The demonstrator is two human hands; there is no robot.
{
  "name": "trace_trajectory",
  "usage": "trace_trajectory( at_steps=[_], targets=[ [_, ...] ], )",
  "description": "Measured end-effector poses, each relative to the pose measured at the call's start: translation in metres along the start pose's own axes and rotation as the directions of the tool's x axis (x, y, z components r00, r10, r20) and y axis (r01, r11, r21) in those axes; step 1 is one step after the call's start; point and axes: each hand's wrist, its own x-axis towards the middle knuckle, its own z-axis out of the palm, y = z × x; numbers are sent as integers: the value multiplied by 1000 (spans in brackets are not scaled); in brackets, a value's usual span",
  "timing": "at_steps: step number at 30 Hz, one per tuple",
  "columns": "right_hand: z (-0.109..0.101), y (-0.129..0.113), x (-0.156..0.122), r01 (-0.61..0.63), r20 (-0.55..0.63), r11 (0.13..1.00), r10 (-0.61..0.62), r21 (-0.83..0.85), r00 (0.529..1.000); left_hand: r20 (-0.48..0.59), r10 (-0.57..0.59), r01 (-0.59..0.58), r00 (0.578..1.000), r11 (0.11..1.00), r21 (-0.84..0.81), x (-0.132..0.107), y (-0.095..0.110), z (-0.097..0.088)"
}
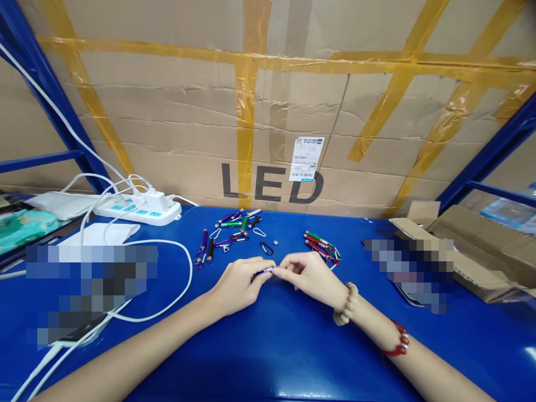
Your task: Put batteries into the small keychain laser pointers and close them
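Above the middle of the table, my left hand (238, 285) is closed around a small keychain flashlight (268, 269). A silvery end shows, with a bit of blue; fingers hide the rest. My right hand (305, 271) meets it there, thumb and forefinger pinched at that end. Whether a small part sits in this pinch cannot be seen. Just beyond the hands lie a black carabiner clip (266, 248) and a small round silver piece (275, 242). Several purple, green and black keychain flashlights (204, 240) lie behind my left hand. Green and red ones (317, 241) lie behind my right.
A white power strip (138, 211) with plugs stands at the back left, and its white cable (190, 268) loops over the blue table (268, 346). An open cardboard box (469, 262) is at the right. A large taped carton (188, 123) rises behind. Blurred patches cover items on both sides.
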Motion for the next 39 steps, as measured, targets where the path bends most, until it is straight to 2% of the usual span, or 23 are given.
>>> trace_trajectory(
  at_steps=[2, 3, 6, 9, 18, 23, 33, 39],
  targets=[
    [-3, 2, -1, 128, -171, 975, -159, -181, 972, -5, -32, 32, 999, 999, -35, 1, -2, 1],
    [-4, 3, -1, 179, -211, 955, -230, -238, 950, 1, -47, 47, 999, 998, -52, 2, -3, 1],
    [-6, 5, -2, 300, -216, 905, -371, -303, 903, 29, -70, 73, 997, 990, -118, 3, -2, 0],
    [-5, 5, -2, 357, -218, 894, -418, -270, 882, 68, -29, 42, 997, 979, -201, 3, 1, -1],
    [-2, 3, -3, 326, -126, 938, -339, -113, 932, 194, -8, 61, 981, 961, -270, -3, 1, -1],
    [-1, 3, -2, 262, -104, 964, -264, -38, 959, 183, -75, 142, 980, 910, -390, -5, 2, 0],
    [3, -1, -3, 168, -35, 982, -166, 83, 986, 197, -23, 93, 980, 931, -353, -10, 3, 1],
    [7, -2, -3, -77, 56, 947, 62, 313, 996, 166, -29, 85, 986, 937, -340, -9, 1, 2]
  ],
)
